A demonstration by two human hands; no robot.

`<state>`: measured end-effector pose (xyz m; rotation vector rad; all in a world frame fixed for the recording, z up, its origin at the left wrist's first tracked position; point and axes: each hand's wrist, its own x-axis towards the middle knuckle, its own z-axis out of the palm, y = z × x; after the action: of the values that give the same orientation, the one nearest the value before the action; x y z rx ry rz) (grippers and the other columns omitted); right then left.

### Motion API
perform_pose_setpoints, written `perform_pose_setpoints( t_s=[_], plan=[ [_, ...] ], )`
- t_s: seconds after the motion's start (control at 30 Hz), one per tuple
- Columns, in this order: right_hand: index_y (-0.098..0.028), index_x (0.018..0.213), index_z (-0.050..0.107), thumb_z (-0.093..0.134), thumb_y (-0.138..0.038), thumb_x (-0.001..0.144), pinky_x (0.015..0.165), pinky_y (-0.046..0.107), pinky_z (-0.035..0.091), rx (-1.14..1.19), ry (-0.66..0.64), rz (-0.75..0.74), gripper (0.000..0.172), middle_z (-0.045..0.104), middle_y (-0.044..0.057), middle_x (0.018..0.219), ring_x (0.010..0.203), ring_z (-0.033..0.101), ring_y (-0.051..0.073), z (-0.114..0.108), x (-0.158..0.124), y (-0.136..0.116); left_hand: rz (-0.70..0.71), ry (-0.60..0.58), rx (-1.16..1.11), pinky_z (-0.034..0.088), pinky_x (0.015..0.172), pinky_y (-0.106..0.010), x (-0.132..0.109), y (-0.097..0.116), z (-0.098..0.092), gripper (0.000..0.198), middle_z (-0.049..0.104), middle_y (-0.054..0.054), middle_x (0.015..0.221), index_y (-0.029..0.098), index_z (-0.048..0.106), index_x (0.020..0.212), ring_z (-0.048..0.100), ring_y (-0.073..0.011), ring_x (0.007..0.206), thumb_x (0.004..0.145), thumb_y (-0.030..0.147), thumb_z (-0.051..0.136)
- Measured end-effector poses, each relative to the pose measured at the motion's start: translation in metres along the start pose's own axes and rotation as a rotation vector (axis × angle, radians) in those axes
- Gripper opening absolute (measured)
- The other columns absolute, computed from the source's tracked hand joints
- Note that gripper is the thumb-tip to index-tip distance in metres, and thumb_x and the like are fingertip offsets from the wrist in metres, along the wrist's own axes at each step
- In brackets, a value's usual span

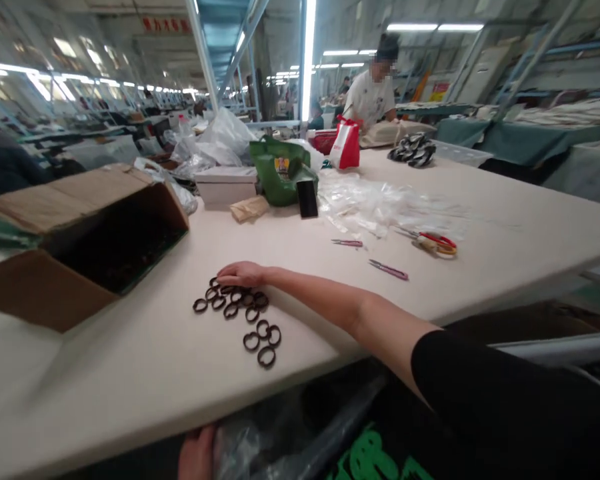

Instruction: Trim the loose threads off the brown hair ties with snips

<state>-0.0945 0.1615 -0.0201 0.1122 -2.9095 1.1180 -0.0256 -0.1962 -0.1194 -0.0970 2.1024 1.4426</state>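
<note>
Dark-brown, thin-rimmed round rings (234, 303), apparently of plastic, lay on the cream-coloured tabletop (145, 373). Through the head view, my only feed, I located most of them in one overlapping heap, with a group of four nearer the front edge. An open brown cardboard box (85, 200) stood to the left, its mouth facing the heap.

The right hand (243, 274) rested palm-down over the rear of the heap, fingers close together. I could not tell whether they had closed on any ring. The left hand (197, 455) showed only in part, below the table edge and beside clear plastic film (240, 447); I could not determine its grip.

Handling assessment: I judged each ring light and stiff, probably smooth enough to slide and unlikely to break under ordinary finger pressure. Overlapping rims could have caught on one another. I rated a thumb-and-finger pinch on opposite outer edges as best for single pieces, and a cupped palm for several.
</note>
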Motion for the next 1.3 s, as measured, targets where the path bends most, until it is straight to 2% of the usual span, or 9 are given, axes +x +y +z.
perform_pose_setpoints(
  t_s=[0.17, 0.37, 0.47, 0.6, 0.77, 0.93, 1.1, 1.2, 1.3],
  plan=[
    [-0.016, 0.115, 0.068, 0.038, -0.045, 0.102, 0.106, 0.032, 0.040, 0.086, 0.043, -0.045, 0.043, 0.066, 0.007, 0.125, 0.118, 0.058, 0.022, 0.009, -0.058, -0.006, -0.087, 0.018, -0.101, 0.049, 0.095, -0.045, 0.004, 0.006, 0.006, 0.040, 0.074, -0.012, 0.081, 0.010, 0.071, 0.085, 0.067, -0.0341, 0.099, 0.062, 0.042, 0.076],
    [-0.016, 0.120, 0.066, 0.036, -0.045, 0.102, 0.108, 0.034, 0.040, 0.183, 0.161, 0.010, 0.046, 0.064, 0.008, 0.128, 0.120, 0.057, 0.021, 0.025, -0.123, -0.030, -0.119, 0.011, -0.194, 0.054, 0.086, -0.040, -0.001, 0.007, 0.005, 0.030, 0.073, -0.008, 0.075, 0.010, 0.071, 0.084, 0.070, -0.0292, 0.087, 0.063, 0.031, 0.075],
    [-0.017, 0.118, 0.067, 0.037, -0.045, 0.102, 0.109, 0.037, 0.040, 0.196, 0.221, 0.010, 0.045, 0.065, 0.008, 0.126, 0.121, 0.057, 0.021, 0.032, -0.147, -0.040, -0.176, -0.017, -0.280, 0.054, 0.083, -0.037, -0.004, 0.007, 0.005, 0.026, 0.073, -0.008, 0.073, 0.010, 0.070, 0.086, 0.071, -0.0271, 0.083, 0.065, 0.025, 0.073],
    [-0.018, 0.118, 0.067, 0.037, -0.044, 0.102, 0.109, 0.040, 0.040, 0.102, 0.247, -0.059, 0.043, 0.065, 0.011, 0.126, 0.122, 0.055, 0.022, 0.040, -0.177, -0.057, -0.196, -0.021, -0.366, 0.055, 0.082, -0.034, -0.005, 0.005, 0.007, 0.022, 0.073, -0.006, 0.074, 0.012, 0.068, 0.087, 0.072, -0.0247, 0.081, 0.067, 0.021, 0.071],
    [-0.022, 0.119, 0.065, 0.043, -0.038, 0.101, 0.109, 0.039, 0.039, 0.086, 0.267, -0.084, 0.033, 0.064, 0.010, 0.127, 0.122, 0.055, 0.021, 0.053, -0.214, -0.087, -0.197, -0.061, -0.414, 0.054, 0.075, -0.031, -0.002, -0.003, 0.004, 0.026, 0.074, -0.005, 0.075, 0.014, 0.067, 0.089, 0.070, -0.0213, 0.072, 0.067, 0.024, 0.073],
    [-0.027, 0.125, 0.062, 0.050, -0.042, 0.098, 0.115, 0.043, 0.031, 0.126, 0.241, -0.099, 0.033, 0.063, 0.009, 0.131, 0.127, 0.052, 0.022, 0.072, -0.246, -0.107, -0.220, -0.015, -0.440, 0.053, 0.069, -0.029, -0.001, -0.001, 0.003, 0.021, 0.073, -0.006, 0.073, 0.013, 0.066, 0.085, 0.069, -0.0200, 0.066, 0.065, 0.020, 0.072],
    [-0.032, 0.119, 0.065, 0.048, -0.038, 0.099, 0.113, 0.039, 0.033, 0.164, 0.240, -0.147, 0.027, 0.069, 0.006, 0.119, 0.118, 0.060, 0.018, 0.070, -0.251, -0.114, -0.205, -0.034, -0.378, 0.055, 0.078, -0.034, -0.004, 0.004, 0.004, 0.026, 0.073, -0.005, 0.070, 0.013, 0.067, 0.088, 0.071, -0.0254, 0.077, 0.064, 0.024, 0.072],
    [-0.028, 0.116, 0.066, 0.051, -0.034, 0.098, 0.108, 0.039, 0.039, 0.104, 0.335, -0.144, 0.024, 0.068, 0.006, 0.121, 0.114, 0.062, 0.019, 0.062, -0.231, -0.113, -0.187, -0.042, -0.342, 0.055, 0.079, -0.034, -0.005, 0.004, 0.004, 0.031, 0.072, -0.005, 0.070, 0.011, 0.068, 0.089, 0.071, -0.0268, 0.080, 0.063, 0.028, 0.073],
    [-0.024, 0.111, 0.067, 0.056, -0.032, 0.096, 0.098, 0.035, 0.046, 0.009, 0.449, -0.098, 0.020, 0.068, 0.007, 0.120, 0.109, 0.062, 0.019, 0.056, -0.200, -0.108, -0.196, -0.031, -0.370, 0.055, 0.077, -0.033, -0.006, 0.006, 0.004, 0.033, 0.072, -0.005, 0.070, 0.012, 0.067, 0.088, 0.071, -0.0262, 0.080, 0.060, 0.029, 0.074]
  ],
)
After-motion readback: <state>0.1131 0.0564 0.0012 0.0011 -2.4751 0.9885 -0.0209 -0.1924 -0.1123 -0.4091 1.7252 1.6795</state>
